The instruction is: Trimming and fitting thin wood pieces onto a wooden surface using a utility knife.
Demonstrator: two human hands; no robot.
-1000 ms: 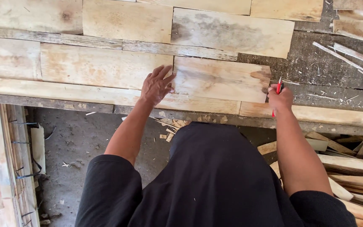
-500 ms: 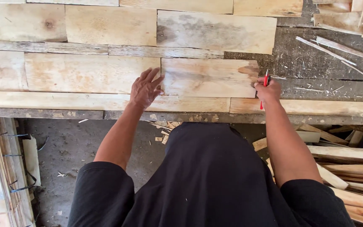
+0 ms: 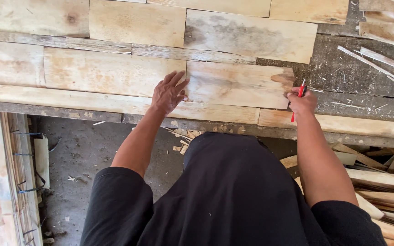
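**Two hands on a short board, a red pencil at its right end**

The person leans over a workbench [image 3: 343,75] whose dark, scuffed top shows in the upper right of the frame. A short pale board [image 3: 240,84] lies flat just above the middle of the frame, with a brown stain at its right end. It sits in a row with a longer board [image 3: 110,70] to its left; the two ends meet where the left hand rests.

The left hand [image 3: 167,94] lies palm down, fingers spread apart and grasping nothing. Its fingertips touch the left end of the short board, right at the joint with the longer one.

The right hand [image 3: 303,101] sits at the short board's right end, curled shut around a red pencil [image 3: 298,95]. The pencil stands nearly upright in the frame, its upper end just beside the board's right edge; whether the tip touches wood cannot be told.

Below both hands a long plank [image 3: 69,98] runs across the frame along the bench's near edge. Another row of boards [image 3: 251,34] lies across the top of the frame, and thin slats [image 3: 370,61] lie loose at upper right.

The person's dark shirt fills the lower middle. Wood chips [image 3: 183,139] litter the grey floor under the bench edge. More planks [image 3: 379,180] are stacked at lower right, and a strapped bundle of wood [image 3: 19,173] stands at lower left.
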